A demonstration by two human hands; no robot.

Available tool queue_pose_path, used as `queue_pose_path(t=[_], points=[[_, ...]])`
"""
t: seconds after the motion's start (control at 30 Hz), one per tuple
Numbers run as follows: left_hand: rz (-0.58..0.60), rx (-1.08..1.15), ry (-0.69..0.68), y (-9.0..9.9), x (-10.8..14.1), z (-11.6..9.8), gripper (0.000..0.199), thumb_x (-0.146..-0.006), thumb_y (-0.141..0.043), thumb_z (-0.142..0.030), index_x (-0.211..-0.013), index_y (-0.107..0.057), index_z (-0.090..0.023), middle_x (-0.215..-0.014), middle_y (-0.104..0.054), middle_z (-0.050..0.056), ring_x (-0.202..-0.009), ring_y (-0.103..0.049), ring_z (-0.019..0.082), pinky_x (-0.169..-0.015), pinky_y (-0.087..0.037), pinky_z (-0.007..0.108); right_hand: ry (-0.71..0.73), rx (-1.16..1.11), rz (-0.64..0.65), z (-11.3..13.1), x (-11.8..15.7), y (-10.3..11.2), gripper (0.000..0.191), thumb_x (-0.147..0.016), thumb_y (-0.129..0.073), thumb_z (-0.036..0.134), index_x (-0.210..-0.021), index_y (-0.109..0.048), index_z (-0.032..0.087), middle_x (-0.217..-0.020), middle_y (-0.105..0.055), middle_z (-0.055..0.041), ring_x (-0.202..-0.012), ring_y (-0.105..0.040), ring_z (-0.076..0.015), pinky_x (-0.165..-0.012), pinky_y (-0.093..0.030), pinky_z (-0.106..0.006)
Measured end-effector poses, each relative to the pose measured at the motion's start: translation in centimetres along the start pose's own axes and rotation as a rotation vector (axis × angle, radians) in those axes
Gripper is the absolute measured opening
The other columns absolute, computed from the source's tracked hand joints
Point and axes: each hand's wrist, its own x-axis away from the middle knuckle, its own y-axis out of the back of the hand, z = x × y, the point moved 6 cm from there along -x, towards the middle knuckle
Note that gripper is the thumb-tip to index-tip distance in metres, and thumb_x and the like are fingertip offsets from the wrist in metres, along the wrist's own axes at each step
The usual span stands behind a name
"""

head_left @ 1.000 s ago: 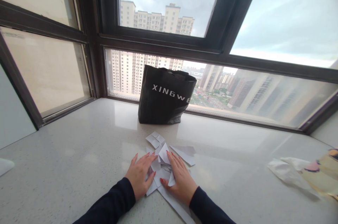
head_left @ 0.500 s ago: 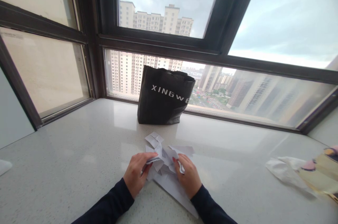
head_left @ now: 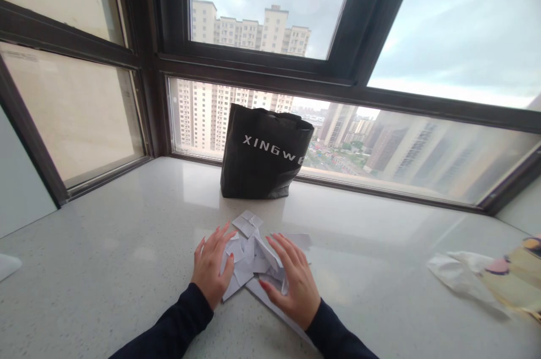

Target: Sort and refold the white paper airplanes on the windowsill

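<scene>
A loose heap of white paper pieces [head_left: 245, 260], some folded or creased, lies on the pale speckled counter. My left hand [head_left: 213, 263] rests at the heap's left edge, fingers spread, thumb over the paper. On the other side my right hand [head_left: 293, 280] is open too, its fingers curved around the right edge of the heap. A folded square of paper [head_left: 247, 223] lies at the far end of the heap. One long strip of paper [head_left: 274, 305] runs out toward me, partly hidden under my right hand and forearm.
Behind the paper a black bag with white lettering [head_left: 264, 156] stands upright against the window. To the right lies a white and yellow printed packet [head_left: 502, 274], blurred. A white object [head_left: 8, 266] shows at the left edge. Dark window frames [head_left: 262, 74] border the counter [head_left: 127, 269].
Both hands have opened from their pinch on the paper and let it go. My left hand has moved slightly left and now spreads beside the heap; the pieces lie looser.
</scene>
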Motion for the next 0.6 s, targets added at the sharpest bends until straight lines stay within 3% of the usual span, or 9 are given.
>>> queue_pose_path(t=[0.13, 0.23, 0.33, 0.43, 0.6], points=[[0.139, -0.054, -0.010, -1.9, 0.5, 0.2, 0.042, -0.075, -0.039, -0.021, -0.116, -0.047, -0.024, -0.127, -0.046, 0.006, -0.114, -0.042, 0.026, -0.093, -0.029, 0.049, -0.021, 0.011, 0.273, -0.3, 0.7, -3.0, 0.090, -0.060, -0.056, 0.063, -0.132, -0.029, 0.015, -0.131, -0.039, -0.0157, -0.120, -0.033, -0.0343, -0.096, -0.026, -0.054], [0.204, -0.033, -0.139, -2.9, 1.2, -0.6, 0.045, -0.075, -0.043, -0.027, -0.120, -0.044, -0.025, -0.128, -0.045, 0.005, -0.115, -0.040, 0.028, -0.092, -0.030, 0.048, -0.038, -0.023, 0.353, -0.5, 1.0, -3.9, 0.078, -0.065, -0.058, 0.054, -0.129, -0.036, 0.014, -0.128, -0.044, -0.0160, -0.117, -0.038, -0.0323, -0.095, -0.032, -0.050], [0.233, 0.032, -0.227, -3.1, 1.7, -1.5, 0.055, -0.072, -0.051, -0.031, -0.125, -0.037, -0.026, -0.131, -0.040, 0.006, -0.117, -0.037, 0.030, -0.094, -0.028, 0.050, -0.002, -0.052, 0.331, -0.3, 0.9, -3.8, 0.059, -0.071, -0.056, 0.030, -0.126, -0.041, 0.013, -0.123, -0.050, -0.0147, -0.114, -0.042, -0.0278, -0.094, -0.036, -0.042], [0.208, 0.167, -0.234, -2.6, 1.6, -2.0, 0.061, -0.070, -0.055, -0.028, -0.127, -0.034, -0.023, -0.132, -0.038, 0.009, -0.116, -0.038, 0.028, -0.095, -0.031, 0.046, 0.035, -0.103, 0.270, -0.3, 0.7, -3.2, 0.054, -0.071, -0.048, 0.012, -0.124, -0.042, 0.010, -0.117, -0.054, -0.0142, -0.109, -0.049, -0.0237, -0.091, -0.042, -0.036], [0.052, 0.442, -0.248, -0.9, 0.4, -1.9, 0.045, -0.078, -0.041, -0.015, -0.122, -0.037, -0.020, -0.123, -0.046, 0.009, -0.114, -0.041, 0.022, -0.095, -0.036, 0.038, 0.064, -0.170, -0.011, -0.5, 0.3, -1.2, 0.044, -0.080, -0.039, 0.011, -0.124, -0.041, 0.014, -0.112, -0.058, -0.0118, -0.101, -0.055, -0.0204, -0.084, -0.048, -0.033]])
